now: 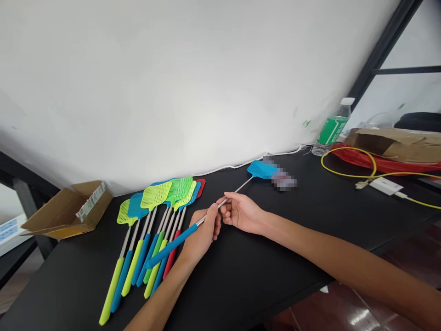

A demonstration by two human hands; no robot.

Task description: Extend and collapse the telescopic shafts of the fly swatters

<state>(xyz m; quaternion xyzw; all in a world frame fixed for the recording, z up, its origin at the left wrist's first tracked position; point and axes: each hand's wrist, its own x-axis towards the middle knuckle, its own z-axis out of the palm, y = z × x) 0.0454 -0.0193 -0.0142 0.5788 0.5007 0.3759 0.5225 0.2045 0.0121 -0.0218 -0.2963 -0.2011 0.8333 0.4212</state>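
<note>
The left hand [205,230] grips the swatter's [176,242] shaft beside its blue handle; the right hand [243,212] pinches higher, mid-frame. Other swatters [156,195] lie lower left, a box [74,209] far left, a bottle [332,131] upper right.

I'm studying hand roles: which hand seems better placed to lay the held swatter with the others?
Probably the left hand: it holds the blue swatter beside its handle and is nearer the other swatters; the right hand is farther up the shaft.
</note>
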